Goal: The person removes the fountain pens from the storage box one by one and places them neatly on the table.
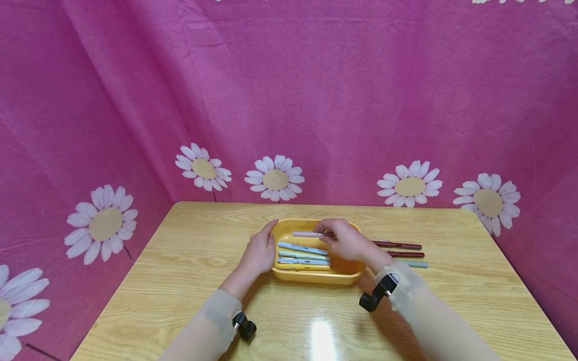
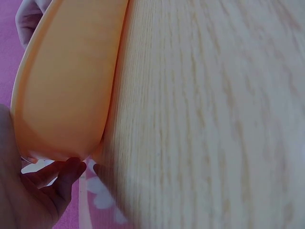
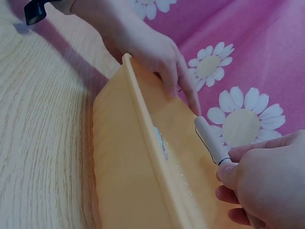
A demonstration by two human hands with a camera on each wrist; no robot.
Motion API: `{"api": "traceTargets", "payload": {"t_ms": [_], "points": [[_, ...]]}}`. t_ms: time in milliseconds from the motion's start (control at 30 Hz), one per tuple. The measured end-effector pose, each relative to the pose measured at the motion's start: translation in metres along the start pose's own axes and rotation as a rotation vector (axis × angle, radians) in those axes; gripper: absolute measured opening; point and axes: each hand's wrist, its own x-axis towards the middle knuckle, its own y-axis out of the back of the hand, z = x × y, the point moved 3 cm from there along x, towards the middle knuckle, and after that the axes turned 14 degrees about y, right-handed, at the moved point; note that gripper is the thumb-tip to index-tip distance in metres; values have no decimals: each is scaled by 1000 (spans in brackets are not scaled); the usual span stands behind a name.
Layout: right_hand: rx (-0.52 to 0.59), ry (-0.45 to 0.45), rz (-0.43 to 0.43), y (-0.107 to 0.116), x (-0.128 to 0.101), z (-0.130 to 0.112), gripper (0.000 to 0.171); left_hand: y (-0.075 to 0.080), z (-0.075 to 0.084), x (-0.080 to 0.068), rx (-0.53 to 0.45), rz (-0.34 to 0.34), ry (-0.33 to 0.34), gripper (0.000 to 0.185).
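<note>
Pale pink pen [image 1: 307,234] is pinched by the right hand [image 1: 346,240] over the far part of the yellow tray [image 1: 316,278], whose left end is gripped by the left hand [image 1: 260,251]. Placing beside the other pens [image 1: 303,255] seems under way; lowering, then loosening, would be called for.

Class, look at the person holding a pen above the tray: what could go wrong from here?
The right hand may let the pale pen slip onto the pens in the yellow tray. If the left hand holding the tray's end pulls, the tray might slide. The loose pens beside the tray lie near the right wrist and might get knocked.
</note>
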Motion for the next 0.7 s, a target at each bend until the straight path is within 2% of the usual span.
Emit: {"api": "traceTargets", "payload": {"t_ms": [433, 700], "points": [[50, -27, 38, 26, -19, -10, 19, 1, 1, -1, 1, 4, -10, 50], [23, -13, 50, 42, -36, -14, 18, 0, 0, 0, 9, 4, 4, 50]]}}
